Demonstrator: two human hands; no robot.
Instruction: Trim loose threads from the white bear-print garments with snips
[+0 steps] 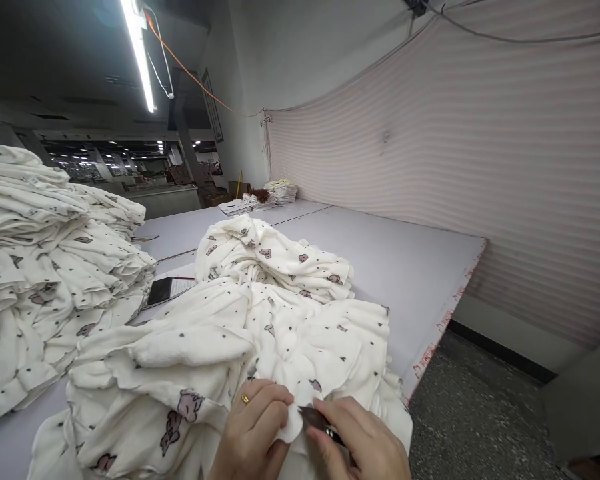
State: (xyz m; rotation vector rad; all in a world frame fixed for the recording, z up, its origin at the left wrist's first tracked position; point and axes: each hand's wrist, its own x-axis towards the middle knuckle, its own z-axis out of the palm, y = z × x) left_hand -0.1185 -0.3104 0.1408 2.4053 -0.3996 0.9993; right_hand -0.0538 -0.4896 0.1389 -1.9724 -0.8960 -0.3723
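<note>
A heap of white plush fabric (195, 340), printed with pink animal figures and small dark dots, lies bunched on the table in front of me. My left hand (257, 430), with a gold ring on one finger, pinches an edge of this fabric. Close beside it on the right, my right hand (363, 440) grips dark thread snips (317, 420). Their pointed tip faces left, at the pinched fabric edge; whether it touches the cloth I cannot tell. Part of the snips is hidden inside my fingers.
Tall stacks of the same printed fabric (55, 260) rise at the left. Between them and the heap lies a dark phone (160, 291) on paper. More folded pieces (280, 192) sit at the far end of the pale table (405, 267). A striped cloth curtain (455, 153) hangs along the right.
</note>
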